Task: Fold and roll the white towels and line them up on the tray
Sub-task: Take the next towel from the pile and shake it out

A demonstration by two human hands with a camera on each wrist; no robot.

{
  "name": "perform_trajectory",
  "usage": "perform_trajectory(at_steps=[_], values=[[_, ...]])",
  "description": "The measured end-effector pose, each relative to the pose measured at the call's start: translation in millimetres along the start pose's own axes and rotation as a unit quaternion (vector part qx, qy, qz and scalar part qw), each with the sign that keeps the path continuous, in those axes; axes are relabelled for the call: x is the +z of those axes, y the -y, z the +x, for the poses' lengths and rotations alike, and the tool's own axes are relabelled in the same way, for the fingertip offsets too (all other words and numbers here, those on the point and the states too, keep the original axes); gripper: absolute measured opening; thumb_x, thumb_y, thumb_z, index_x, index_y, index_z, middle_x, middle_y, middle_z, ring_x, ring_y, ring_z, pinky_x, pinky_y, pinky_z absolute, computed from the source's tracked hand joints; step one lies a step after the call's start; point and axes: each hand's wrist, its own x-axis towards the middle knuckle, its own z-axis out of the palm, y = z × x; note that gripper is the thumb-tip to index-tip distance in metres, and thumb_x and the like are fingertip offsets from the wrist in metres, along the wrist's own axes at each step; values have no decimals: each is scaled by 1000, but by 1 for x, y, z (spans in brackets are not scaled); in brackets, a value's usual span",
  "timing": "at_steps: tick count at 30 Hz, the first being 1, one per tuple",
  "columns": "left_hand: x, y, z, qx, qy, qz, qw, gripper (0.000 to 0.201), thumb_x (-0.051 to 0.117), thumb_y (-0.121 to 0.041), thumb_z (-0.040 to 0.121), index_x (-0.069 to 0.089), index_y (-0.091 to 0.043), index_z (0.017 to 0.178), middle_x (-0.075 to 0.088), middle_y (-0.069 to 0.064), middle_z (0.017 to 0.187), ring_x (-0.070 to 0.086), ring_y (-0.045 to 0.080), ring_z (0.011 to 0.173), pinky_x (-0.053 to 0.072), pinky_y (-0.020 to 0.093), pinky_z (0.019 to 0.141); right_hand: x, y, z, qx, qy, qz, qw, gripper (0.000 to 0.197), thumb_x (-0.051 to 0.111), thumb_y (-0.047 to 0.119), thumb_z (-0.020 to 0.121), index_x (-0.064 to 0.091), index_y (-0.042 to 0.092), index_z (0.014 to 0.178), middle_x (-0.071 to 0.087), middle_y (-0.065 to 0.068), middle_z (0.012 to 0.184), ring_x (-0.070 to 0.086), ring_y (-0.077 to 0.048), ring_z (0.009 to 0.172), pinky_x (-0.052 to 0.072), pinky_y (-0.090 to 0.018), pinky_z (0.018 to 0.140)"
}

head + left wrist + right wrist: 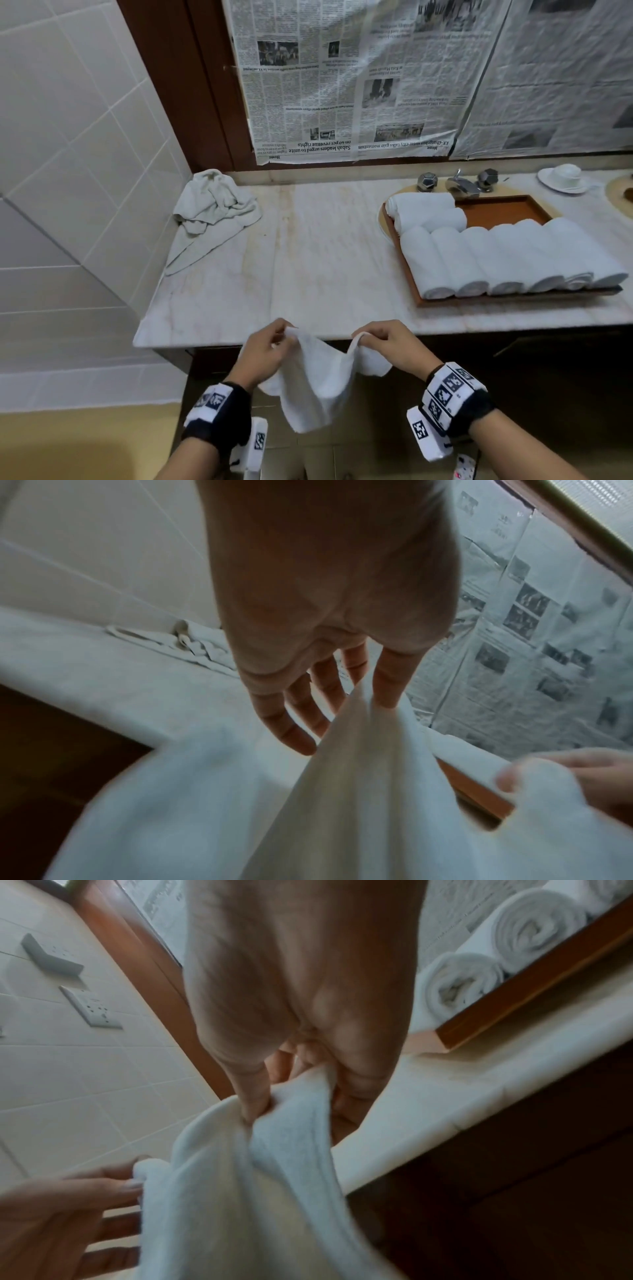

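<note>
A white towel (317, 380) hangs in the air just in front of the counter's near edge. My left hand (274, 342) pinches its left top corner, and my right hand (376, 339) pinches the right top corner; the cloth sags between them. In the left wrist view the towel (359, 791) runs down from my left hand (373, 696). In the right wrist view my right hand (294, 1093) grips the towel (260, 1164). A brown tray (500, 209) on the right of the counter holds several rolled white towels (507, 260).
A crumpled greyish towel (212, 212) lies at the counter's back left corner by the tiled wall. A tap (460, 183) and a white cup on a saucer (565, 178) stand behind the tray. Newspaper (359, 78) covers the mirror. The marble counter (308, 246) stretches between the pile and the tray.
</note>
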Motion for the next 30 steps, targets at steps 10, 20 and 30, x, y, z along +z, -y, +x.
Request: perform_trajectory(at_steps=[10, 20, 30], values=[[-68, -4, 15, 42, -145, 4, 989, 10, 61, -31, 94, 62, -21, 94, 57, 5, 67, 48, 16, 62, 40, 31, 61, -35, 27, 14, -102, -112, -145, 978, 13, 64, 23, 95, 73, 19, 88, 72, 10, 82, 64, -4, 80, 48, -30, 74], [-126, -14, 38, 82, -229, 6, 970, 30, 56, -56, 87, 63, -30, 101, 65, -1, 75, 64, 22, 77, 57, 48, 74, -101, 84, 33, -44, -46, -218, 974, 8, 78, 25, 84, 76, 24, 92, 73, 10, 88, 66, -5, 86, 49, -24, 78], [-164, -24, 81, 77, -212, -51, 973, 11, 69, -37, 88, 69, -26, 90, 67, -8, 76, 65, 18, 77, 60, 52, 76, -108, 115, 66, -45, -171, -225, 958, 12, 63, 19, 96, 69, 13, 88, 70, -4, 83, 67, -18, 68, 44, -10, 57]])
